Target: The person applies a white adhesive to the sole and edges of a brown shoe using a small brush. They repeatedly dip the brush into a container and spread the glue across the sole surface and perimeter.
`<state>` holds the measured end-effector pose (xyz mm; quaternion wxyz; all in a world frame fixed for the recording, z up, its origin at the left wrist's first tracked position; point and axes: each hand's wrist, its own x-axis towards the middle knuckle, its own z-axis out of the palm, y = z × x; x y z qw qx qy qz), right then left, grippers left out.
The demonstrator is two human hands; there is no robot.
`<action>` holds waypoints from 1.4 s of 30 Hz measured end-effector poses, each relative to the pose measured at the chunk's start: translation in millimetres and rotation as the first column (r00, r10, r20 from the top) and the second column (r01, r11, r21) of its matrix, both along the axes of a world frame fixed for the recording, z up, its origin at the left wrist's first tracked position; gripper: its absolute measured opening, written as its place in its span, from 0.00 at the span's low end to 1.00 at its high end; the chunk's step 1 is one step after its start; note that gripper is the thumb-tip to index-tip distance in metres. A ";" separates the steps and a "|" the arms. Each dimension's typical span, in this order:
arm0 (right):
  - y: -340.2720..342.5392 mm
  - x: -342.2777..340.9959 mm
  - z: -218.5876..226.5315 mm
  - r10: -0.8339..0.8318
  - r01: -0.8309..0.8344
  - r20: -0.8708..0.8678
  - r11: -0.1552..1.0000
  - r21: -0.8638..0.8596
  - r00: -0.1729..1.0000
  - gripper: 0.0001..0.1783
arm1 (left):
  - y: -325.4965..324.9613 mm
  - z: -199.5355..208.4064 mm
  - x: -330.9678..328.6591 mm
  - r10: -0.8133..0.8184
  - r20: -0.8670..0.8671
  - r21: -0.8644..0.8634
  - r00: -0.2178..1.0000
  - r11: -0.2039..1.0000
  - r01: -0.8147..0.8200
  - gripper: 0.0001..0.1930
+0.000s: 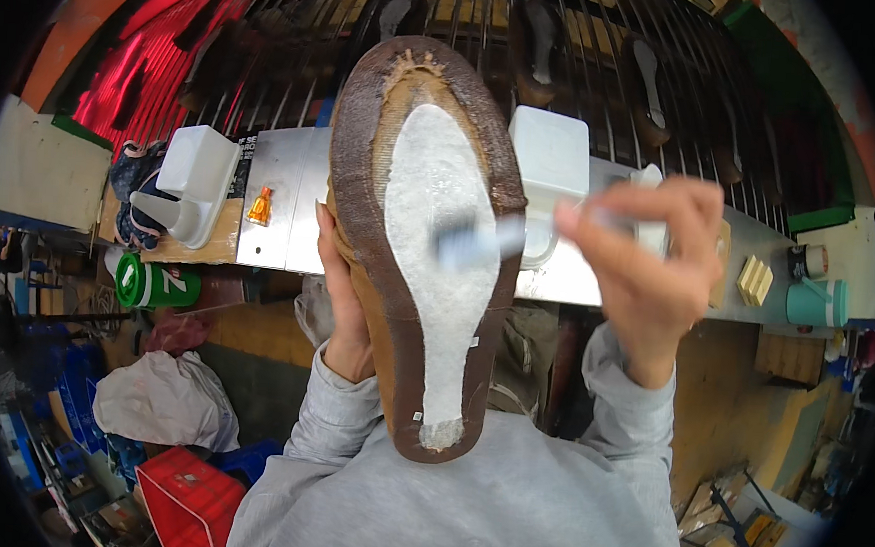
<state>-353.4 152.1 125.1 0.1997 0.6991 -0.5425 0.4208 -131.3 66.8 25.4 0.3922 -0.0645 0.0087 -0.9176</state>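
A brown shoe (365,149) is held upright with its underside facing me. Dark brown edging frames a whitish insole-shaped patch (439,173) in its middle. My left hand (341,303) grips the shoe by its left side; most of its fingers are hidden behind it. In my right hand (649,251) is a brush (474,244), smeared by motion. Its pale head lies over the whitish patch and the right-hand edging; whether the bristles touch cannot be made out.
Behind the shoe runs a metal-topped bench (281,214) with white plastic containers (550,150), a small orange bottle (260,206) and a turquoise mug (818,302). Beyond, more shoe bottoms (649,86) lie on a rack of bars. A red crate (188,504) stands low at left.
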 end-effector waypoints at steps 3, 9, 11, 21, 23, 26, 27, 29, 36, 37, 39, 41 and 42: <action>9.4 5.0 0.3 0.144 -0.142 -0.001 0.981 0.134 0.990 0.13 | -5.6 -0.7 7.0 0.065 0.116 -0.052 0.991 0.997 -0.059 0.45; -28.2 -14.0 -1.7 -0.191 0.199 0.074 0.973 -0.116 0.979 0.12 | -1.1 3.9 -4.4 0.107 0.394 -0.218 0.913 0.976 -0.021 0.41; -26.4 -13.0 -4.8 -0.144 0.152 0.065 0.979 -0.133 0.987 0.12 | 0.5 10.0 -6.7 0.222 0.657 -0.328 0.721 0.945 0.007 0.41; 32.2 -7.2 -49.7 0.091 -0.234 0.526 0.949 0.212 0.845 0.13 | -50.3 -2.5 18.7 0.136 0.558 -0.219 0.819 0.976 -0.013 0.35; 38.0 -27.0 -53.1 -0.060 -0.056 0.636 0.985 0.161 0.770 0.11 | -75.8 -26.7 29.6 0.452 0.633 -0.531 0.628 0.844 -0.072 0.33; 49.4 -50.6 -56.9 -0.171 0.051 0.703 0.981 0.188 0.690 0.09 | -158.1 -69.2 40.7 0.247 0.492 -0.170 0.835 0.968 -0.186 0.31; 51.4 -57.5 -58.0 -0.186 0.070 0.699 0.979 0.191 0.691 0.09 | -191.2 -82.9 44.6 0.148 0.405 0.078 0.902 0.978 -0.195 0.31; 52.5 -65.3 -61.1 -0.205 0.104 0.708 0.978 0.183 0.676 0.10 | -268.8 -105.3 52.8 0.032 0.312 0.102 0.950 0.993 -0.067 0.28; 42.8 -72.0 -69.2 -0.257 0.157 0.729 0.966 0.204 0.634 0.11 | -457.2 -157.1 74.9 0.386 0.520 0.009 0.762 0.890 -0.457 0.21; 40.4 -74.6 -71.7 -0.270 0.152 0.707 0.962 0.227 0.653 0.12 | -461.9 -160.1 81.7 0.414 0.532 0.002 0.739 0.872 -0.490 0.20; 36.7 -80.0 -77.5 -0.291 0.149 0.704 0.955 0.257 0.648 0.12 | -457.8 -159.8 96.5 0.548 0.680 -0.323 0.487 0.820 -0.473 0.20; 32.8 -85.8 -84.5 -0.308 0.150 0.736 0.950 0.275 0.602 0.13 | -445.5 -152.8 106.6 0.682 0.727 -0.666 0.083 0.729 -0.157 0.23; 30.9 -89.0 -87.7 -0.299 0.147 0.764 0.953 0.263 0.572 0.13 | -440.3 -148.2 107.0 0.741 0.671 -0.740 0.007 0.671 -0.056 0.26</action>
